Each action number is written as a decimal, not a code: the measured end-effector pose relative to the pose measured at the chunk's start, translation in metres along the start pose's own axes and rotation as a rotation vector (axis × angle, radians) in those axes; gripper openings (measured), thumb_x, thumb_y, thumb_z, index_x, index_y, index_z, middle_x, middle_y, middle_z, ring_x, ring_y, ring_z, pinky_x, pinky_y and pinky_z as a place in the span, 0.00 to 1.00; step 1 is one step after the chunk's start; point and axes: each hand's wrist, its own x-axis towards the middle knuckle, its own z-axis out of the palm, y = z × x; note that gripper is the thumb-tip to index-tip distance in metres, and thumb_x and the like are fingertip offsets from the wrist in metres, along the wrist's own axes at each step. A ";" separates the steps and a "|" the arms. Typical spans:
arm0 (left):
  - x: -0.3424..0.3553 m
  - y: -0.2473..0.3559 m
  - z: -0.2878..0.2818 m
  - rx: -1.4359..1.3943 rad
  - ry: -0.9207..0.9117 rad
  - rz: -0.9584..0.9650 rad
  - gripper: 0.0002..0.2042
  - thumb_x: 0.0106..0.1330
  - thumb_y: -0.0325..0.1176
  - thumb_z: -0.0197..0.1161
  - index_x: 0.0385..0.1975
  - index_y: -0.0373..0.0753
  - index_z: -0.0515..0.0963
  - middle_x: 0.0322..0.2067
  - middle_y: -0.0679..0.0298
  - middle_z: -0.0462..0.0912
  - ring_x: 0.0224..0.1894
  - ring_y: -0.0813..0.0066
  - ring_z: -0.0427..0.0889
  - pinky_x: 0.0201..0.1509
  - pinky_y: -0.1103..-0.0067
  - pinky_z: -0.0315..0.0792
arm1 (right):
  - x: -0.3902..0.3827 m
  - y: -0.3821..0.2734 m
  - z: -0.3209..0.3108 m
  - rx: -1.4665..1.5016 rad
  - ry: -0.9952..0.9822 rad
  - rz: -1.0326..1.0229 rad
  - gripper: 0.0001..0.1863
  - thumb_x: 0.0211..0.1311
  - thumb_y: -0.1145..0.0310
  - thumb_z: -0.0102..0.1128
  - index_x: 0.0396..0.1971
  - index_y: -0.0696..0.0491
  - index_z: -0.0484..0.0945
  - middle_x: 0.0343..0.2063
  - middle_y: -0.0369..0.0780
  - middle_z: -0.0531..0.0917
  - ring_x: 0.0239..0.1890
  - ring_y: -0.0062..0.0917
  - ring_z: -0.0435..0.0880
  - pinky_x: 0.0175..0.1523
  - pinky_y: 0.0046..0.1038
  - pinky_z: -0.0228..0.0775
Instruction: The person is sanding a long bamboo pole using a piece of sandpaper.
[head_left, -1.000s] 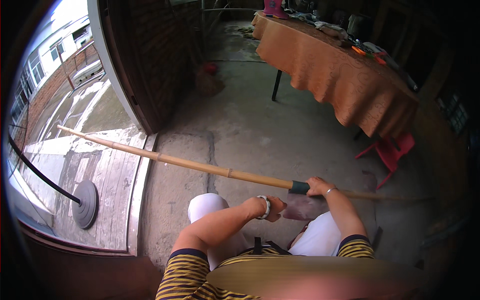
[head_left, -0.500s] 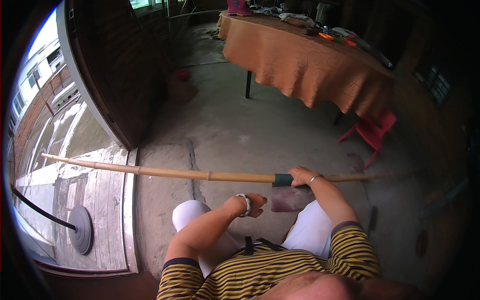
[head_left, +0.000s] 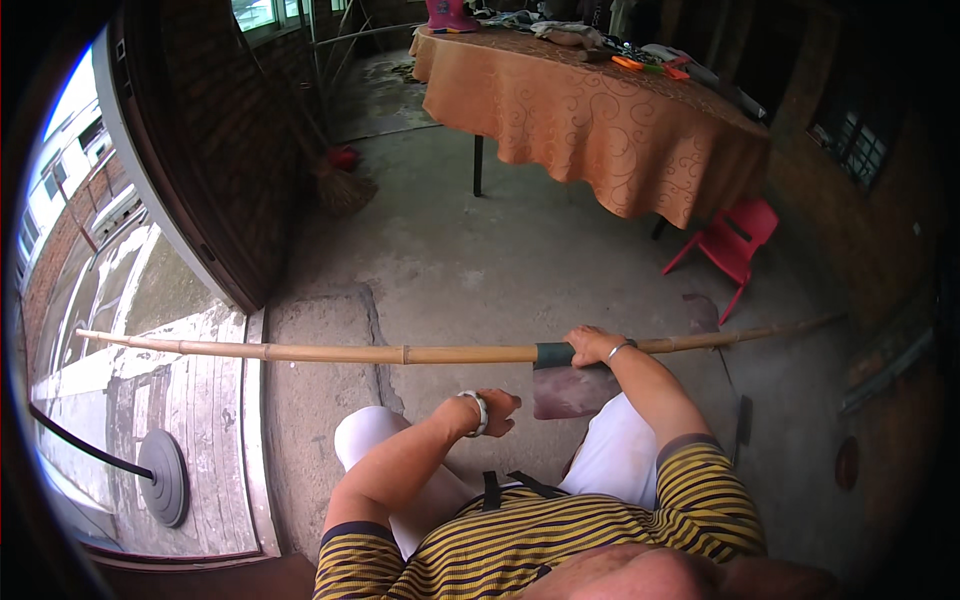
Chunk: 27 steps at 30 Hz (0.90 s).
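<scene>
A long bamboo pole [head_left: 460, 354] lies crosswise in front of my knees, its thin left end reaching out over the doorway. A sheet that looks like sandpaper [head_left: 575, 392], dark green on one face and reddish brown on the other, is folded over the pole, with its brown part hanging toward my lap. My right hand [head_left: 592, 346], a bracelet at its wrist, grips the green part around the pole from above. Left of the hanging sheet, my left hand [head_left: 496, 411] hovers above my lap, fingers loosely bent, with nothing visible in it. It does not touch the pole.
A table with an orange cloth [head_left: 600, 140] stands ahead, bearing orange-handled scissors [head_left: 648, 67] and a pink boot [head_left: 452, 16]. A red chair [head_left: 730, 245] is at its right. A broom [head_left: 343, 188] leans left, beside the doorway. A round grey base [head_left: 163, 478] stands outside.
The view has shifted slightly, so the table and chair appear farther left. The pole's left end sits a little lower in the picture. My right hand keeps its grip on the sheet.
</scene>
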 end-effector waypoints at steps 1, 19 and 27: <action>-0.001 -0.001 0.000 -0.002 -0.007 -0.010 0.22 0.56 0.37 0.55 0.51 0.37 0.68 0.44 0.48 0.76 0.48 0.50 0.74 0.53 0.65 0.67 | 0.000 -0.003 -0.001 0.005 0.002 -0.002 0.22 0.34 0.66 0.59 0.37 0.54 0.78 0.38 0.48 0.80 0.46 0.40 0.77 0.51 0.35 0.68; -0.001 -0.003 0.004 -0.069 0.040 -0.001 0.21 0.55 0.38 0.56 0.48 0.35 0.70 0.44 0.48 0.76 0.49 0.52 0.74 0.53 0.66 0.68 | -0.009 -0.011 -0.012 -0.041 0.004 -0.027 0.23 0.34 0.69 0.59 0.40 0.54 0.78 0.40 0.48 0.79 0.47 0.39 0.76 0.53 0.33 0.68; 0.000 -0.003 0.010 -0.044 0.039 0.030 0.22 0.56 0.38 0.57 0.50 0.37 0.69 0.40 0.49 0.78 0.46 0.51 0.75 0.51 0.66 0.69 | -0.012 -0.006 -0.008 -0.026 0.029 -0.053 0.22 0.34 0.69 0.59 0.38 0.54 0.79 0.39 0.48 0.79 0.46 0.40 0.76 0.51 0.34 0.69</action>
